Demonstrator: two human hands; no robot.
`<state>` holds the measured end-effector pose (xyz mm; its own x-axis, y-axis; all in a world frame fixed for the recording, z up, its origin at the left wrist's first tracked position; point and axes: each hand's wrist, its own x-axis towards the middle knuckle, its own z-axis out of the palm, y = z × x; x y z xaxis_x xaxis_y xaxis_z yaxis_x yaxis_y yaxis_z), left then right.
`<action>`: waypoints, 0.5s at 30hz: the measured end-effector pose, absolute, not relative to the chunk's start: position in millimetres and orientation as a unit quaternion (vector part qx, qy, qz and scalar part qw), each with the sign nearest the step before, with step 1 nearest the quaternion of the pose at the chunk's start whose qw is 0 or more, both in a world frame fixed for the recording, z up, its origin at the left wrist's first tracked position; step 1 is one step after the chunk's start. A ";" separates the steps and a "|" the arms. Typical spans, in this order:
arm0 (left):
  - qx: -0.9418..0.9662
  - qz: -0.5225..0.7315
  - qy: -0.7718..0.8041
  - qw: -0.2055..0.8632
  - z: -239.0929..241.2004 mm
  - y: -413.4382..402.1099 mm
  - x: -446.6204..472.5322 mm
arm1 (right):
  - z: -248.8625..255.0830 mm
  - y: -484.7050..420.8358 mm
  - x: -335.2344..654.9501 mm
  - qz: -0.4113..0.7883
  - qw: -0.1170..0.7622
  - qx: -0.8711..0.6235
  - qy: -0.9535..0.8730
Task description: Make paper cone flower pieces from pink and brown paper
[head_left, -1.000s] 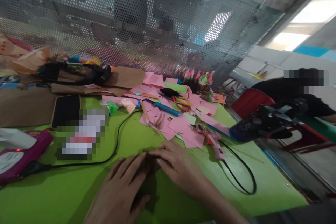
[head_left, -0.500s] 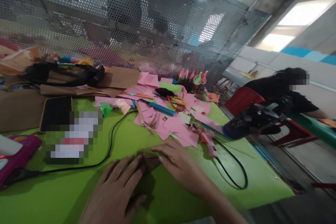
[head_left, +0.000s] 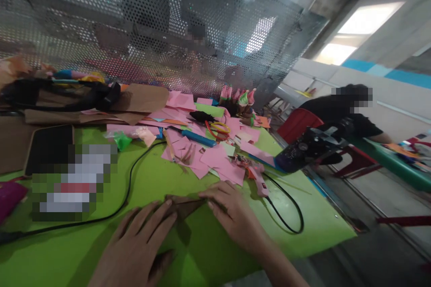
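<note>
The left hand (head_left: 134, 237) lies spread and loosely open, its fingertips on the left end of a folded piece of brown paper (head_left: 186, 208), the thumb apart. The right hand (head_left: 232, 210) curls its fingertips at the paper's right end; whether they pinch it or merely press cannot be told. The paper sits between the hands, just over the green tabletop (head_left: 208, 255), both ends partly covered by fingers, its underside hidden. Both forearms run out of view below.

Beyond the right hand lies a pink glue gun (head_left: 259, 180), its tip hard to make out against overlapping pink papers (head_left: 220, 161). To the left, blurring blocks hide most of a flat object (head_left: 77, 179) near a dark phone (head_left: 50, 149). The left edge cuts off a purple device (head_left: 11, 197). Behind a perforated screen (head_left: 67, 22), shapes are indistinct.
</note>
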<state>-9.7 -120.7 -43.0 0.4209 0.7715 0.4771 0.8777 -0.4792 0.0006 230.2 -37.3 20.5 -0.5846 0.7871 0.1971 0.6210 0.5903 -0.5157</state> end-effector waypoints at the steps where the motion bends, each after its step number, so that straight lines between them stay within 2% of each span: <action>1: -0.833 -0.216 -0.493 0.126 -42.6 -120.6 -9.9 | 19.8 -37.4 230.3 0.199 0.211 -0.407 -0.866; 15: -0.832 -0.213 -0.501 0.110 -36.3 -114.5 -5.1 | 16.7 -41.0 232.2 0.184 0.191 -0.412 -0.871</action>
<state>-5.1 -114.5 -36.3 0.4074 0.7865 0.4642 0.8800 -0.4740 0.0306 232.2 -41.0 16.7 -0.5866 0.7893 0.1815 0.6480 0.5918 -0.4794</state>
